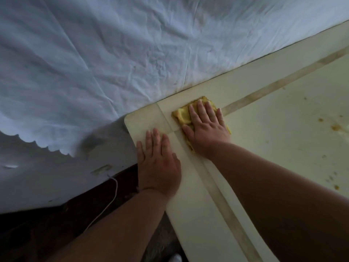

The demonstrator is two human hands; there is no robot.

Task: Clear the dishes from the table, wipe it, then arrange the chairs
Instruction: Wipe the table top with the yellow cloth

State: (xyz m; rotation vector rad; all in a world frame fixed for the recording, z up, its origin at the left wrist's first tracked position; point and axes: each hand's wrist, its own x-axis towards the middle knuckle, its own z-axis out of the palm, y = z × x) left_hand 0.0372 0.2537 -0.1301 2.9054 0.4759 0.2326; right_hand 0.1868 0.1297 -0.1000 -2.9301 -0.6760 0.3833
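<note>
A cream table (273, 133) fills the right side of the head view, its rounded corner near the middle. My right hand (206, 127) lies flat with straight fingers on a yellow cloth (182, 115), pressing it onto the table just inside the corner. My left hand (157, 157) rests flat and open on the table's raised border beside the corner, holding nothing. Yellowish food stains (336, 127) and crumbs dot the surface at the right. No dishes or chairs are in view.
A bed with a wrinkled white sheet (94, 63) runs along the table's far edge and fills the left. Below it lie a dark floor (47, 229) and a white cable (105, 207).
</note>
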